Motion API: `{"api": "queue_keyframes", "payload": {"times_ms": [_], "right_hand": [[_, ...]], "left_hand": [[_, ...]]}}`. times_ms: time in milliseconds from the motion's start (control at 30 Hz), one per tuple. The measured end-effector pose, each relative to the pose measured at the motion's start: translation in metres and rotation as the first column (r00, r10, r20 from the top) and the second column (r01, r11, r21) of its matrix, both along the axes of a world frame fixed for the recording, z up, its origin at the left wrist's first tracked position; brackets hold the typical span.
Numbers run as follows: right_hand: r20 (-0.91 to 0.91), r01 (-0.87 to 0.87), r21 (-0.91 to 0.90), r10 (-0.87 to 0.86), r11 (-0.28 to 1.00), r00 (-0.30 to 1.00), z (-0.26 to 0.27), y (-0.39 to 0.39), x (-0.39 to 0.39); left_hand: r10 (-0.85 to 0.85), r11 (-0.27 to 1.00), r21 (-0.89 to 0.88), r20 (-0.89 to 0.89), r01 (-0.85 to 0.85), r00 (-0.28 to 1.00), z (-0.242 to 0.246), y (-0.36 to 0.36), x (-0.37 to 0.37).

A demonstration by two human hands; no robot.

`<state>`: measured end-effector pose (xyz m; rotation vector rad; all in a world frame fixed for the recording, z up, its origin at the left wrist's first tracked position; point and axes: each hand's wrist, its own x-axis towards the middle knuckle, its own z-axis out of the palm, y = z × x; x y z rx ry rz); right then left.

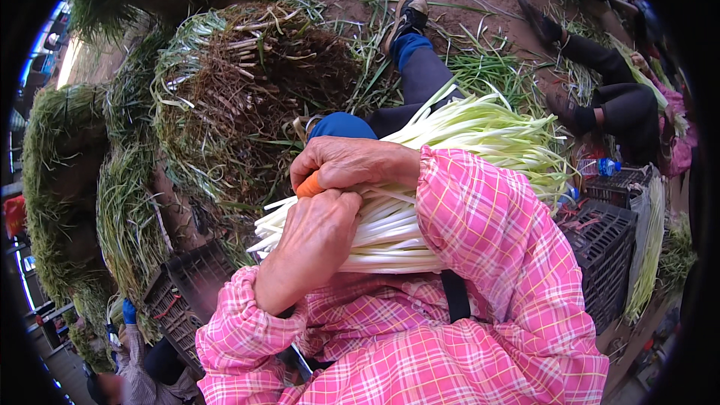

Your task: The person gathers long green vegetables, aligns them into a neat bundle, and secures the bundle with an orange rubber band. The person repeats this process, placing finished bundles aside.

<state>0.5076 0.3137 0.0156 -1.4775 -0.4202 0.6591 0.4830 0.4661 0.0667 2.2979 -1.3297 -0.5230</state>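
Observation:
A thick bundle of long-stemmed allium greens (394,230), with white stems and pale yellow-green leaves, lies across my lap. The white ends point left and the leaves fan out to the upper right. My right hand (360,163) reaches over the bundle from the right, its fingers curled down at the far edge. Just below it and touching it, my left hand (318,228) rests on the white stems with bent fingers. An orange covering (309,184), apparently around a finger, shows between the hands. The fingertips and anything held in them are hidden.
A large heap of rooted green stalks (242,79) stands at the upper left, more piles (62,180) beyond it. Black plastic crates (599,247) flank me on both sides, a water bottle (599,167) on the right. People sit at the right and lower left.

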Motion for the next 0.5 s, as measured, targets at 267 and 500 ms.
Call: {"api": "queue_keyframes", "payload": {"times_ms": [267,500], "right_hand": [[-0.02,-0.003,0.004,0.003,1.0,1.0,0.0,-0.003,0.002],[-0.052,-0.037,-0.033,0.035,0.999,0.998,0.006,-0.003,0.004]], "left_hand": [[0.174,0.975,-0.146,0.041,-0.166,0.984,-0.012,-0.006,-0.014],[0.238,0.963,-0.151,0.097,-0.222,0.967,-0.013,-0.013,-0.027]]}}
